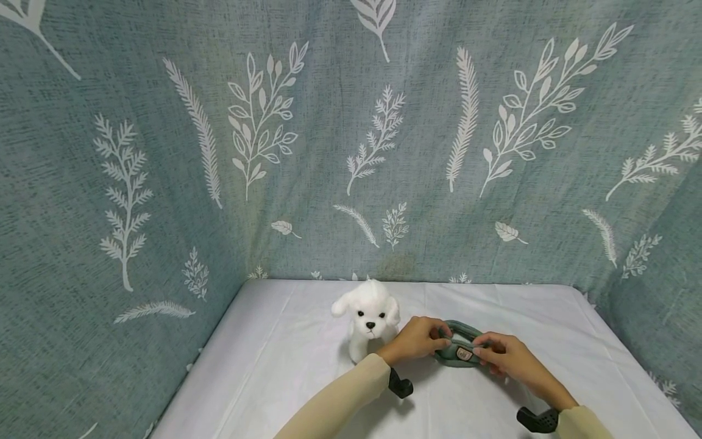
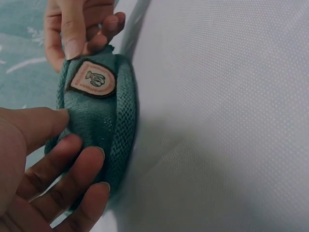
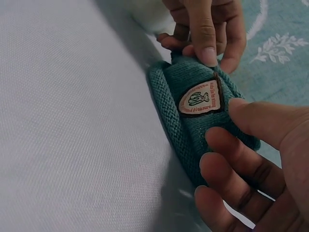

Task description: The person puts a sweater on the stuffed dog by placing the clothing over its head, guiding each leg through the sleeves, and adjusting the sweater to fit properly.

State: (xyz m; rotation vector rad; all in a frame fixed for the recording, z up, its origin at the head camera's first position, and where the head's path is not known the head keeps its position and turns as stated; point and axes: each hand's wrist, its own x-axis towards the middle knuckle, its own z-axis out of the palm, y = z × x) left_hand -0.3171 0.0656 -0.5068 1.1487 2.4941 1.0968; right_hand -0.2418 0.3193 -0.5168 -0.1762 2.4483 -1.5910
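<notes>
A small green knitted piece point(image 1: 457, 360) with rolled edges and a stitched patch point(image 2: 93, 79) lies low over the white surface, its loop spread apart in the head view. My left hand point(image 1: 418, 338) pinches one end between thumb and fingers. At the other end, my right hand point(image 1: 507, 356) holds it the same way, its thumb point(image 3: 256, 118) close to the patch. Left of my left hand stands a white plush dog point(image 1: 372, 308), facing forward and partly behind my wrist. The knit's far inside is hidden by its folded front.
A white cloth point(image 1: 285, 366) covers the table. Blue-green curtains point(image 1: 323, 152) with white leaf prints rise behind it and on both sides. Each wrist carries a black device point(image 1: 400, 384).
</notes>
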